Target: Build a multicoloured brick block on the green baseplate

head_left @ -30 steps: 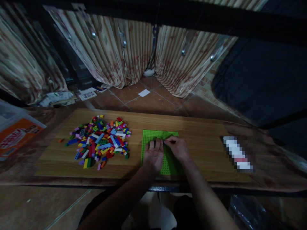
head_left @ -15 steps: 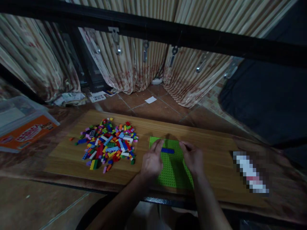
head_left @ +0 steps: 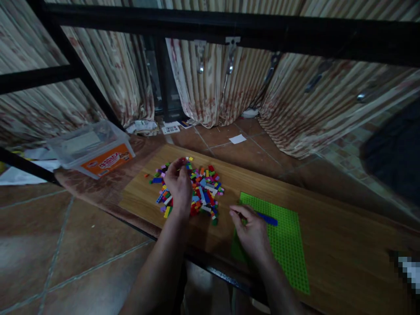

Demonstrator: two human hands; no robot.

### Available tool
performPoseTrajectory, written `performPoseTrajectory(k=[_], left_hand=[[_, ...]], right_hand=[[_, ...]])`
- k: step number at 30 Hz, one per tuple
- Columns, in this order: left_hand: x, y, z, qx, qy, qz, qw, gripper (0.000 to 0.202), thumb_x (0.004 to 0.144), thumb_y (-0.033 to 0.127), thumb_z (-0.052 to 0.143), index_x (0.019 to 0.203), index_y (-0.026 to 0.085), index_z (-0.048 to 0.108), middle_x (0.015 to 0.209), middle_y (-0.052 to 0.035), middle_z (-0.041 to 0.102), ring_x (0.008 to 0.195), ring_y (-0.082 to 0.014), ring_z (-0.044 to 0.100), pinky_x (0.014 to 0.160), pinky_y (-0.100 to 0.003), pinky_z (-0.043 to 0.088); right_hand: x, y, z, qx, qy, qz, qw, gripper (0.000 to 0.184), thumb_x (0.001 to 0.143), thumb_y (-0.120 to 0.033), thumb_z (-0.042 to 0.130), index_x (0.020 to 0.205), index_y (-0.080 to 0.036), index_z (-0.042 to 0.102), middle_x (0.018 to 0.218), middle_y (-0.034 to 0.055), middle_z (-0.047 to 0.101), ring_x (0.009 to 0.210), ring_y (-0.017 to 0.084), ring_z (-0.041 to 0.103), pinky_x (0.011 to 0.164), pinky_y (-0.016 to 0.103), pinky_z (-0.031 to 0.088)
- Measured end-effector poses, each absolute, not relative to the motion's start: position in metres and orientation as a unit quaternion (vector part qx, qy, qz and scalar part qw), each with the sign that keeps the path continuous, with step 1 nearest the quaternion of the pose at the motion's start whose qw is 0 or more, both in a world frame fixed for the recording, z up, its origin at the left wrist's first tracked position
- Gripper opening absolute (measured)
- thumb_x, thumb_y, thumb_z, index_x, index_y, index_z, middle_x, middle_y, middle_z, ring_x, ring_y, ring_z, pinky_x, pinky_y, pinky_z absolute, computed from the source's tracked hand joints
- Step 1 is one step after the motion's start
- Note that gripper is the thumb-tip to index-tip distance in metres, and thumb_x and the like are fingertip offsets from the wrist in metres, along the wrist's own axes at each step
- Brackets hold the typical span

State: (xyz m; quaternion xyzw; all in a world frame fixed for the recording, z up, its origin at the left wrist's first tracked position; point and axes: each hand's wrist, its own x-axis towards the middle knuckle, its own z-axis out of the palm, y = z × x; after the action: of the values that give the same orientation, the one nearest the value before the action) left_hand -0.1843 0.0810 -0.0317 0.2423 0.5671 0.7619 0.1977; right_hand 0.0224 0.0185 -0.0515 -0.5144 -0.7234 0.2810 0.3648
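My left hand (head_left: 179, 186) is over the pile of coloured toy bricks (head_left: 205, 188), fingers bent and thumb apart. No brick shows in its grasp. My right hand (head_left: 251, 229) hovers at the left side of the green baseplate (head_left: 288, 245), fingers loosely bent and a gap visible behind the thumb. Nothing can be made out between its fingertips. On the upper part of the baseplate lies a long blue brick (head_left: 269, 219), partly covered by the right hand.
A clear plastic box (head_left: 92, 144) with an orange label stands left of the wooden board (head_left: 341, 245). A blurred-out white item (head_left: 410, 271) lies at the far right. Beyond the board are curtains (head_left: 210, 87), a dark metal bar (head_left: 197, 26) and papers on the tiled floor.
The view has turned left. My left hand has left the baseplate for the brick pile. My right hand has shifted to the baseplate's left side. The blue brick stays on the baseplate.
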Motion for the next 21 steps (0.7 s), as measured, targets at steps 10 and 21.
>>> performPoseTrajectory(k=[10,21], left_hand=[[-0.212,0.078,-0.030,0.224,0.544,0.767,0.257,0.023,0.071,0.022,0.061,0.090,0.013,0.069,0.084,-0.0047,0.068,0.065,-0.0093,0.058,0.062,-0.020,0.046],[-0.210,0.071,-0.025,0.325,0.532,0.664,0.412,0.019,0.071,0.025,0.067,0.086,0.014,0.068,0.076,-0.0007,0.066,0.063,-0.0099,0.057,0.061,-0.021,0.046]], right_hand=[[-0.029,0.029,-0.064,-0.522,-0.731,0.269,0.348,0.025,0.083,-0.032,0.057,0.105,-0.023,0.067,0.105,0.0071,0.067,0.101,0.023,0.060,0.090,0.040,0.046],[-0.040,0.031,-0.069,-0.535,-0.551,0.440,0.465,0.029,0.080,-0.037,0.061,0.102,-0.021,0.069,0.100,0.0057,0.072,0.088,0.019,0.066,0.080,0.035,0.051]])
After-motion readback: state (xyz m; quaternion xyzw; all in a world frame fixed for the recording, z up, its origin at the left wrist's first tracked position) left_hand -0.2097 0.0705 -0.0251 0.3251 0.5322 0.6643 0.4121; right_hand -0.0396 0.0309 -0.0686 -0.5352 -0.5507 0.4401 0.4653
